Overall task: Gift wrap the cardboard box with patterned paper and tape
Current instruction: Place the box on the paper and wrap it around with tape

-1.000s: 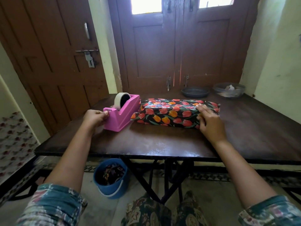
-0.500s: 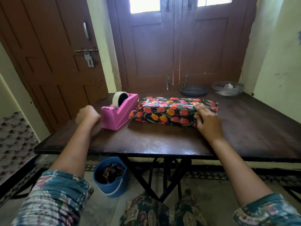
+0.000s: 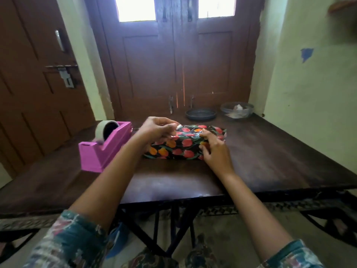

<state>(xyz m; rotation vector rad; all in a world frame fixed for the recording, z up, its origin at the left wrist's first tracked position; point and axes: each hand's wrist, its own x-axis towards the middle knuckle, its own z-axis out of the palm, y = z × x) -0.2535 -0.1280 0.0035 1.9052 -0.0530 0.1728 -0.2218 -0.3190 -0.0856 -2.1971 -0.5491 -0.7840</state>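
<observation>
Lying on the dark surface [image 3: 270, 161] just beside the pink tape dispenser [image 3: 104, 151], the cardboard box [image 3: 179, 149] is covered in patterned paper, which is pressed down by the relaxed fingers [image 3: 204, 133] of the right hand [image 3: 214, 151]. A clear strip of tape [image 3: 177, 130], pinched by the left hand [image 3: 154, 129] just above the box, is best lowered taut and smoothed down from one end.

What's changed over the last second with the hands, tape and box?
The left hand left the pink tape dispenser and moved right over the wrapped box, now pinching what looks like a tape strip. The right hand still presses the box's right part; box and dispenser stayed put.
</observation>
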